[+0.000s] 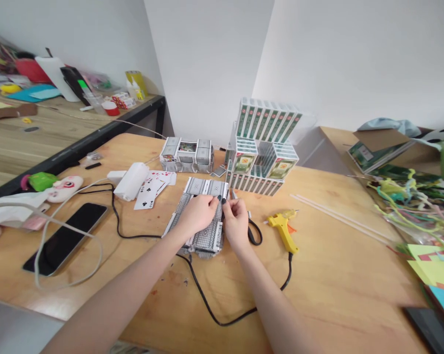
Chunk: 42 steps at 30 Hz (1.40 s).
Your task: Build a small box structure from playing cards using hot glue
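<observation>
A boxy structure made of grey patterned playing cards (205,236) lies on the wooden table in front of me. My left hand (201,211) rests over its top with the fingers pinched at the right edge. My right hand (237,221) is at that same edge, thumb and finger pressed together, close to the left fingertips. Whatever sits between the fingers is too small to make out. Partly behind my right hand are black-handled scissors (256,233). A yellow glue gun (283,231) lies to the right, its black cord running toward me.
Behind stand a second card structure (187,156) and stacked card boxes (268,123). Loose playing cards (148,191), a white block (132,181), a phone (67,238) and cables lie left. Thin white sticks (340,219), pipe cleaners (409,201) and coloured paper (433,265) are right.
</observation>
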Available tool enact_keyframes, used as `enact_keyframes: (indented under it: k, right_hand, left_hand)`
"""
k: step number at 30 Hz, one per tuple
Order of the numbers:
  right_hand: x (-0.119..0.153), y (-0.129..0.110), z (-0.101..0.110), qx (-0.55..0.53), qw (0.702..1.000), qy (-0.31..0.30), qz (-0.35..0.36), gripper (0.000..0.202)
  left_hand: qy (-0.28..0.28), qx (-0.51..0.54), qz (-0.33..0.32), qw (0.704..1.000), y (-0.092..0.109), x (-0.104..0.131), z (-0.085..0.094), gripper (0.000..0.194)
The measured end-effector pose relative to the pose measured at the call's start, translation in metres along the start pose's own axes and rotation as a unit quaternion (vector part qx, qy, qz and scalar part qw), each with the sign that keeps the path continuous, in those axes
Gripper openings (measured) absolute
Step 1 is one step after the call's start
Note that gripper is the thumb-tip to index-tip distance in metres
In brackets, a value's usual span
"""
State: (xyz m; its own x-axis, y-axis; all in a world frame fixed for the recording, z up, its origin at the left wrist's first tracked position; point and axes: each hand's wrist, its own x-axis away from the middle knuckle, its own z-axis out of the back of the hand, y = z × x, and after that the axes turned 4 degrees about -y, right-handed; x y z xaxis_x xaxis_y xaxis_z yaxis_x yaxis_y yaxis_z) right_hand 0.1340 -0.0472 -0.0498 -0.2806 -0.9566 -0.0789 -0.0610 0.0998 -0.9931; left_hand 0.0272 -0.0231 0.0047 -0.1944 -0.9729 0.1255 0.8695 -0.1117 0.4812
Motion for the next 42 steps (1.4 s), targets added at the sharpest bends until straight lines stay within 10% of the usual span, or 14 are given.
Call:
enact_keyframes:
  k: [13,24,28,33,42]
  right_hand:
    - [-0.004,-0.012,0.007,-0.064,0.993,-0.039,-0.086,0.020]
    - [0.001,-0.035,0.013,0.299,0.945,-0.088,0.099,0.012]
    - [-0.003,-0.029,0.013,0.096,0.992,-0.078,-0.036,0.013]
    - [-0.011,-0.025,0.020,-0.161,0.950,-0.074,-0.255,0.016]
    - [-0.010,-0.017,0.015,-0.101,0.963,-0.052,-0.244,0.025]
  left_hand:
    - [0.003,-0.002,-0.013,1.000,0.000,0.000,-0.002,0.037]
    - [0.001,0.008,-0.016,1.000,-0.002,0.000,-0.002,0.037]
    - [0.006,0.008,-0.017,1.000,-0.001,0.000,-0.002,0.038]
    - [0.007,0.012,-0.019,1.000,-0.001,0.001,-0.002,0.037]
    - [0.001,0.010,-0.008,1.000,-0.001,0.001,-0.002,0.036]
